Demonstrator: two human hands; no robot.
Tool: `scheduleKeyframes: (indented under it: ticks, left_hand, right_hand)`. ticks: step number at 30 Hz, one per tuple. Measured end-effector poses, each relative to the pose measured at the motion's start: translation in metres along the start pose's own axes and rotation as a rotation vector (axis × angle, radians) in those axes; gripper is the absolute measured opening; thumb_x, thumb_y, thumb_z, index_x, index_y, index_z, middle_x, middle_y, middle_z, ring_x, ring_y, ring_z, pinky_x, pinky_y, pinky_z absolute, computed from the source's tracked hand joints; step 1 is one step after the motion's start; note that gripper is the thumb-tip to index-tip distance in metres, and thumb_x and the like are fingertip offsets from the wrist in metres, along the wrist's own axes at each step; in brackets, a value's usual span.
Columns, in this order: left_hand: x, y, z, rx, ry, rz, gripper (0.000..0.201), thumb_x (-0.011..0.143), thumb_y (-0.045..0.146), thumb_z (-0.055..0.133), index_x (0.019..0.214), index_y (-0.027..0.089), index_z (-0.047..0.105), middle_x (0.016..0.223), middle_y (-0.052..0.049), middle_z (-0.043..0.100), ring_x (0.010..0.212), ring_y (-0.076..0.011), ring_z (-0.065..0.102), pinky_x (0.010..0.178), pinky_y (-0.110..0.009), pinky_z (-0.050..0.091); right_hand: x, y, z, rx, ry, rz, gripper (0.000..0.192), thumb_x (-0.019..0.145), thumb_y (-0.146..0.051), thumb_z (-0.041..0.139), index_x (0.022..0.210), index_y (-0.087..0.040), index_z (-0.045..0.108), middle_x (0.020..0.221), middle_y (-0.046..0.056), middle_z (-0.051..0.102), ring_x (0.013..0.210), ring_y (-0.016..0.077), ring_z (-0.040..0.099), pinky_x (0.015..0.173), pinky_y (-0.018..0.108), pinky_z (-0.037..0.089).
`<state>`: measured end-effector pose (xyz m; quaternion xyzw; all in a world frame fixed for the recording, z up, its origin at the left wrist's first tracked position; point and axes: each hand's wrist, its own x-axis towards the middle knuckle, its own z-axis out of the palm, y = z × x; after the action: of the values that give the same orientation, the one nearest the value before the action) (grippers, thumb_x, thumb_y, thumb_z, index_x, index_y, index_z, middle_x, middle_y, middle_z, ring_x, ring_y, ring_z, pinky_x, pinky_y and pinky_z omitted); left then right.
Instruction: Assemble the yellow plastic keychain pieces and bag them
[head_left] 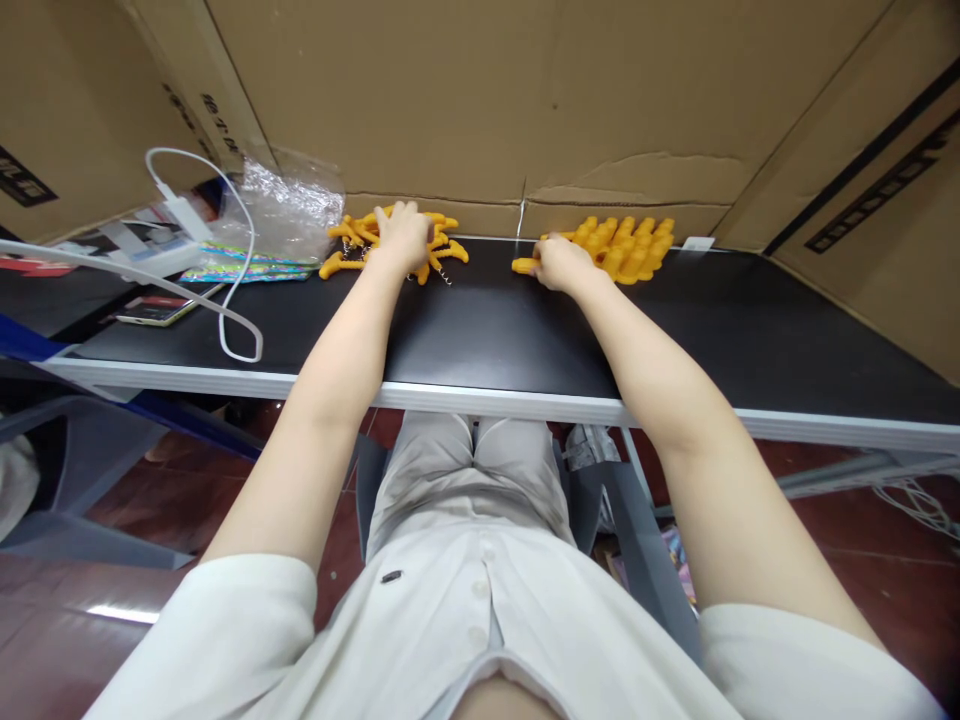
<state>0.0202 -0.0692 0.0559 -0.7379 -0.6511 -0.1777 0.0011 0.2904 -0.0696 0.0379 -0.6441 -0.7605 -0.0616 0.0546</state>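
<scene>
Corkscrew pile: orange pieces (334,266) with metal spirals, lying loosely heaped on the black tabletop (495,330); everything below is placed from this pile.
Left hand (405,238): on top of the pile, fingers curled down among its pieces; the back of the hand hides the fingertips, so I cannot tell whether it has hold of any.
Right hand (561,262): to the right of the pile, well apart from it, thumb and fingers apparently pinching 1 lone orange piece (523,266), whose end points toward the pile.
Upright orange pieces (626,250): right of the pile, past the right hand, packed closely together; no spirals visible on them.
Step in hand: judging by the reach, picking up from 2 places together, the spiral kind on the left and the plain kind on the right.
Next move calls for: probably freeing 1 spiral piece without hooking its neighbours, and a steady right pinch that leaves the upright pieces standing.
Left of the pile: crinkled clear plastic (289,205) and patterned packets (251,266) near it, a phone (161,309) farther off.
Behind the pile: a cardboard wall (465,90).
</scene>
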Motion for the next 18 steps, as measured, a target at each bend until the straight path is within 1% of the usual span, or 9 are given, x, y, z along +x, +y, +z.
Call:
scheduleKeyframes:
  ticks: [2,5,7,9,11,13,16,17,18]
  left_hand:
    - [-0.001,0.004,0.005,-0.020,-0.065,0.029,0.043,0.078,0.014,0.081,0.121,0.020,0.083,0.150,-0.020,0.065,0.164,-0.0521,0.041,0.139,-0.083,0.011]
    - [-0.001,0.004,0.012,0.047,-0.116,0.049,0.049,0.076,0.006,0.075,0.122,0.018,0.083,0.154,-0.019,0.065,0.165,-0.0515,0.041,0.137,-0.084,0.014]
    - [-0.003,0.003,0.014,0.118,-0.117,0.065,0.051,0.079,0.001,0.068,0.126,0.016,0.083,0.160,-0.020,0.064,0.165,-0.0485,0.044,0.136,-0.083,0.022]
    - [-0.006,0.002,0.014,0.166,-0.111,0.089,0.052,0.086,-0.001,0.061,0.132,0.014,0.081,0.166,-0.022,0.061,0.165,-0.0446,0.045,0.137,-0.079,0.027]
    - [-0.008,0.001,0.014,0.175,-0.107,0.107,0.050,0.093,-0.001,0.056,0.136,0.013,0.079,0.170,-0.022,0.058,0.167,-0.0417,0.043,0.138,-0.075,0.026]
    - [-0.008,-0.002,0.016,0.162,-0.094,0.110,0.051,0.095,0.000,0.053,0.138,0.013,0.077,0.172,-0.021,0.056,0.166,-0.0397,0.043,0.139,-0.074,0.024]
    - [-0.001,-0.013,0.024,0.076,-0.026,0.081,0.048,0.100,0.007,0.052,0.141,0.017,0.073,0.169,-0.017,0.060,0.159,-0.0356,0.046,0.134,-0.069,0.028]
    - [0.003,-0.017,0.028,0.014,0.007,0.078,0.042,0.104,0.015,0.052,0.141,0.018,0.073,0.165,-0.015,0.063,0.157,-0.0345,0.047,0.131,-0.066,0.031]
    - [0.008,-0.021,0.031,-0.066,0.044,0.047,0.036,0.107,0.028,0.055,0.137,0.022,0.074,0.158,-0.011,0.070,0.154,-0.0329,0.048,0.128,-0.062,0.034]
  right_hand:
    - [0.002,0.001,0.002,0.005,0.003,-0.008,0.039,0.110,-0.020,0.065,0.146,-0.010,0.075,0.154,0.023,0.067,0.142,0.0416,0.069,0.120,0.051,0.057]
    - [0.002,0.002,0.002,0.006,0.001,-0.009,0.039,0.110,-0.020,0.065,0.147,-0.009,0.075,0.154,0.024,0.067,0.142,0.0416,0.069,0.120,0.051,0.057]
    - [0.001,0.001,0.001,0.001,-0.001,-0.003,0.040,0.110,-0.021,0.066,0.147,-0.009,0.075,0.154,0.024,0.067,0.141,0.0416,0.069,0.120,0.051,0.057]
    - [-0.001,0.000,-0.001,0.003,0.003,-0.006,0.039,0.109,-0.020,0.068,0.146,-0.009,0.076,0.154,0.023,0.068,0.140,0.0415,0.070,0.119,0.051,0.058]
    - [-0.002,-0.001,-0.002,0.016,0.010,-0.014,0.039,0.109,-0.020,0.070,0.145,-0.009,0.077,0.154,0.023,0.069,0.140,0.0416,0.071,0.119,0.051,0.059]
    - [-0.004,-0.001,-0.004,0.024,0.006,-0.016,0.039,0.108,-0.019,0.071,0.145,-0.008,0.077,0.154,0.024,0.069,0.140,0.0421,0.071,0.119,0.052,0.059]
    - [-0.005,-0.001,-0.005,0.030,-0.001,-0.015,0.038,0.109,-0.018,0.071,0.144,-0.007,0.077,0.156,0.024,0.068,0.141,0.0430,0.071,0.121,0.053,0.058]
    - [-0.005,-0.001,-0.006,0.034,0.000,-0.017,0.037,0.109,-0.017,0.071,0.144,-0.007,0.078,0.156,0.024,0.068,0.141,0.0432,0.071,0.121,0.053,0.058]
    - [-0.006,-0.001,-0.006,0.038,0.001,-0.018,0.037,0.108,-0.017,0.071,0.144,-0.007,0.078,0.156,0.024,0.068,0.141,0.0435,0.071,0.121,0.054,0.058]
